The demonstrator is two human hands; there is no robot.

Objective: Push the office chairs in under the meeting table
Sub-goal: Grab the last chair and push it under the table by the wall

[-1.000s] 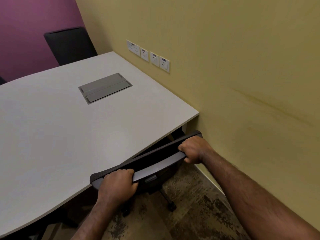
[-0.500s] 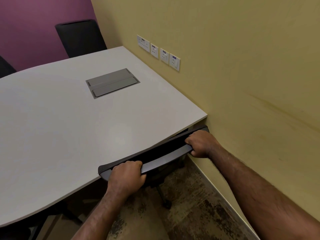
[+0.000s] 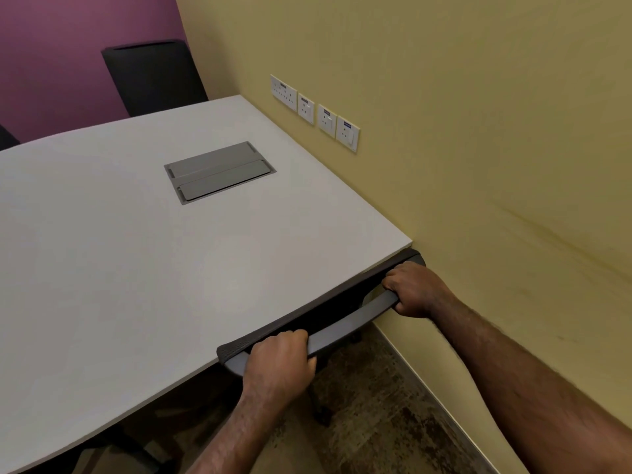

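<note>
A dark office chair (image 3: 345, 321) stands at the near right corner of the white meeting table (image 3: 119, 268). Only the top of its backrest and part of its base show; the backrest top lies right against the table edge, and the seat is hidden under the tabletop. My left hand (image 3: 278, 362) grips the left end of the backrest top. My right hand (image 3: 415, 290) grips the right end, close to the yellow wall. A second black chair (image 3: 154, 77) stands at the far side of the table, its back rising above the far edge.
A grey cable hatch (image 3: 219, 171) is set into the tabletop. The yellow wall (image 3: 478, 165) with a row of sockets (image 3: 314, 112) runs along the table's right side, tight to the chair. Patterned brown carpet (image 3: 376, 422) covers the floor. A sliver of another dark chair (image 3: 7, 138) shows at far left.
The chair has slid forward under the table; its backrest top now sits against the table edge. Both hands kept their grip and moved forward with it.
</note>
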